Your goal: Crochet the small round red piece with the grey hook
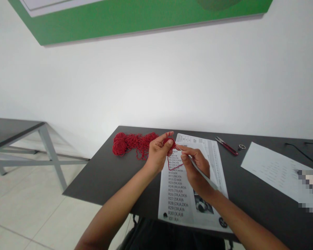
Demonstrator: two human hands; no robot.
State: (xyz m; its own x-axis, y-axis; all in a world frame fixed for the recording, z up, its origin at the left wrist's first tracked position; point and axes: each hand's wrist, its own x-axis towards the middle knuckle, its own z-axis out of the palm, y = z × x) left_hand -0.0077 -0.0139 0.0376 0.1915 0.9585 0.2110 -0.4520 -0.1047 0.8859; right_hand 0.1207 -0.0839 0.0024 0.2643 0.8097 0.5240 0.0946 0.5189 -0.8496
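Observation:
Above the printed pattern sheet (pixel 177 194), my left hand (pixel 158 151) pinches a small piece of red crochet work (pixel 173 143), with yarn running over its raised index finger. My right hand (pixel 197 168) is closed around a slim grey crochet hook (pixel 202 173), whose tip meets the red work. A thin strand of red yarn hangs in a loop below the work, between the hands. To the left of my left hand, a red yarn ball (pixel 120 143) lies beside a loose tangle of the same yarn (pixel 139 141).
Red-handled thread snips (pixel 226 146) and a small metal ring (pixel 241 147) lie right of the sheets. Farther right are another paper (pixel 273 173), dark cables and a blurred patch. A white wall stands behind the dark table (pixel 99 177); another table (pixel 13 130) is at left.

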